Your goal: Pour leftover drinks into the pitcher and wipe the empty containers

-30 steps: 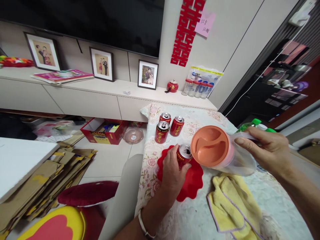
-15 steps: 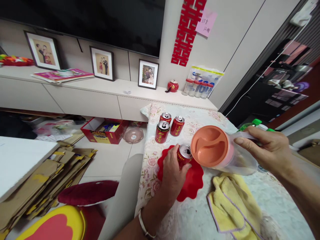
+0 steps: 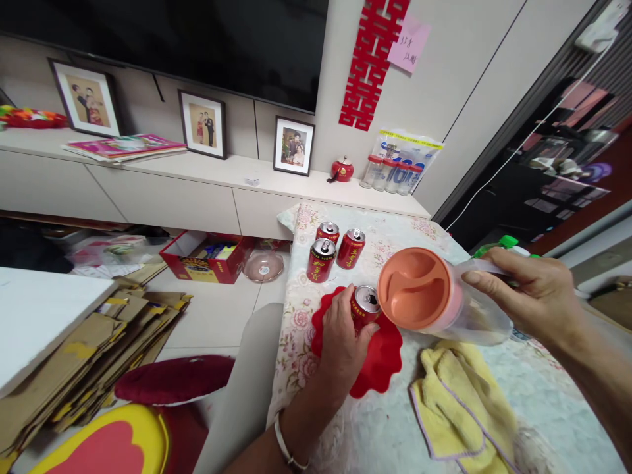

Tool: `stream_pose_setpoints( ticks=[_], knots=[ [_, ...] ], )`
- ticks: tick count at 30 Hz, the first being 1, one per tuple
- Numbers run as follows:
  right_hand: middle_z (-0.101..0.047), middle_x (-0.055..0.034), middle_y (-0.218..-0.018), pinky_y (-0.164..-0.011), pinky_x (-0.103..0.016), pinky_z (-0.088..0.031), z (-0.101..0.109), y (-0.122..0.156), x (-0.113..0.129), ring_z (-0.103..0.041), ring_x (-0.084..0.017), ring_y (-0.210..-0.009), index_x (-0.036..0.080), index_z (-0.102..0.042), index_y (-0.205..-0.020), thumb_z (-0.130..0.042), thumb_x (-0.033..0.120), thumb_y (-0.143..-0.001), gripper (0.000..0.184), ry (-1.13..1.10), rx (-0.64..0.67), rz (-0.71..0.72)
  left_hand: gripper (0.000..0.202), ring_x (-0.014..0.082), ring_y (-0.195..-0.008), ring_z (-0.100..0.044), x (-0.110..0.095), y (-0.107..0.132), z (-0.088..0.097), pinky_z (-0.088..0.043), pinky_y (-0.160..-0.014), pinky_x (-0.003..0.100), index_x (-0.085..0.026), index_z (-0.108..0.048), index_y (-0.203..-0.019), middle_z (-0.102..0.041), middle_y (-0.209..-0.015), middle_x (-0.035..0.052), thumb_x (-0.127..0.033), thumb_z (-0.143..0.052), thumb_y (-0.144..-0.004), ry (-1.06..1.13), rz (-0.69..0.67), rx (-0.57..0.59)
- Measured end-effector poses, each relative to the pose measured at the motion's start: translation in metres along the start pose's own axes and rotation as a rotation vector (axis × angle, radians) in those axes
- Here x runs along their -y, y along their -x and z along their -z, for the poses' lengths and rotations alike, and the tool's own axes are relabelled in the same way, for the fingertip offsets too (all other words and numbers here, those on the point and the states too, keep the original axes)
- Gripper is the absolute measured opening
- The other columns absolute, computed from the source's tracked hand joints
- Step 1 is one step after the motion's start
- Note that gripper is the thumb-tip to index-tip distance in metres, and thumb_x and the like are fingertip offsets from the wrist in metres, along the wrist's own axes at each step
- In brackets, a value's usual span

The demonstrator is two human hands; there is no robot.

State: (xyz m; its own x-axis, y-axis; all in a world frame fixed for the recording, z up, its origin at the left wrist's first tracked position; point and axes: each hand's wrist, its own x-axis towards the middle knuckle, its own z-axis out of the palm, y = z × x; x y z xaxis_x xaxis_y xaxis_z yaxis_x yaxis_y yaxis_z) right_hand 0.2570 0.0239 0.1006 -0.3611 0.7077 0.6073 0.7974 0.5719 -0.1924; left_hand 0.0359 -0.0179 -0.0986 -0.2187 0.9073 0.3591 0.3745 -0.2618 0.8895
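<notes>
My left hand (image 3: 343, 336) is wrapped round an opened red drink can (image 3: 365, 306), which stands over a red scalloped mat (image 3: 382, 362). In my right hand (image 3: 528, 296) is the handle of a clear plastic pitcher (image 3: 481, 316) with an orange lid (image 3: 415, 289). The pitcher is tilted to the left, its lid close beside the can's top. Whether liquid passes between them I cannot tell. Behind the mat stand three more red cans: one in front (image 3: 322, 261), one at the right (image 3: 352, 249) and one at the back (image 3: 328, 232).
A yellow towel (image 3: 459, 408) lies on the flowered tablecloth (image 3: 365, 434) at the near right. Bottles with green caps (image 3: 507, 242) stand behind my right hand. Left of the table are a red box (image 3: 212, 263), flattened cardboard (image 3: 93, 349) and a dark red cushion (image 3: 172, 380).
Almost nothing differs. Both hands, the can and the tilted pitcher keep their places, with only a very slight shift of the view.
</notes>
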Motion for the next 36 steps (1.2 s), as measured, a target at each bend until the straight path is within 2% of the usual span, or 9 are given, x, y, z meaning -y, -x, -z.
stream_pose_setpoints(
  ticks=[3, 7, 18, 29, 36],
  knots=[
    [-0.041, 0.0052, -0.051, -0.039, -0.025, -0.028, 0.0014, -0.0005, 0.0012, -0.035, -0.01, -0.043, 0.02, -0.067, -0.067, -0.069, 0.058, -0.092, 0.045, -0.016, 0.021, 0.052, 0.072, 0.037, -0.138, -0.06, 0.0, 0.0005, -0.0003, -0.049, -0.115, 0.059, -0.017, -0.049, -0.146, -0.065, -0.146, 0.0186, -0.01, -0.074, -0.078, -0.004, -0.005, -0.015],
    [-0.035, 0.0067, -0.05, -0.039, -0.024, -0.026, 0.0026, -0.0016, 0.0025, -0.033, -0.009, -0.043, 0.02, -0.061, -0.062, -0.07, 0.054, -0.092, 0.046, -0.031, 0.022, 0.074, 0.072, 0.0374, -0.139, -0.06, -0.0001, 0.0006, -0.001, -0.049, -0.115, 0.059, -0.016, -0.049, -0.145, -0.065, -0.146, 0.0193, -0.009, -0.074, -0.078, -0.016, -0.013, -0.016],
    [-0.039, 0.0062, -0.049, -0.039, -0.024, -0.027, 0.0043, -0.0049, 0.0028, -0.034, -0.009, -0.042, 0.02, -0.06, -0.062, -0.068, 0.057, -0.093, 0.048, 0.015, 0.036, 0.096, 0.073, 0.0361, -0.14, -0.059, -0.0016, 0.001, -0.0015, -0.048, -0.116, 0.057, -0.018, -0.048, -0.146, -0.065, -0.146, 0.0174, -0.01, -0.073, -0.079, -0.012, -0.005, -0.012],
    [-0.034, 0.0061, -0.049, -0.039, -0.024, -0.025, 0.0056, -0.0086, 0.0061, -0.03, -0.009, -0.044, 0.02, -0.058, -0.059, -0.068, 0.062, -0.09, 0.053, 0.014, 0.046, 0.063, 0.073, 0.035, -0.138, -0.061, -0.0034, 0.001, -0.0014, -0.05, -0.115, 0.056, -0.019, -0.048, -0.146, -0.065, -0.145, 0.0166, -0.008, -0.073, -0.078, -0.019, -0.001, -0.009],
    [-0.035, 0.0063, -0.051, -0.039, -0.024, -0.026, 0.0074, -0.0069, 0.0027, -0.031, -0.008, -0.044, 0.019, -0.058, -0.06, -0.068, 0.06, -0.092, 0.053, 0.017, 0.046, 0.099, 0.072, 0.0343, -0.138, -0.061, -0.0066, -0.0001, 0.0009, -0.05, -0.116, 0.055, -0.018, -0.049, -0.146, -0.065, -0.145, 0.0167, -0.009, -0.075, -0.078, -0.033, 0.016, 0.006]
  ],
)
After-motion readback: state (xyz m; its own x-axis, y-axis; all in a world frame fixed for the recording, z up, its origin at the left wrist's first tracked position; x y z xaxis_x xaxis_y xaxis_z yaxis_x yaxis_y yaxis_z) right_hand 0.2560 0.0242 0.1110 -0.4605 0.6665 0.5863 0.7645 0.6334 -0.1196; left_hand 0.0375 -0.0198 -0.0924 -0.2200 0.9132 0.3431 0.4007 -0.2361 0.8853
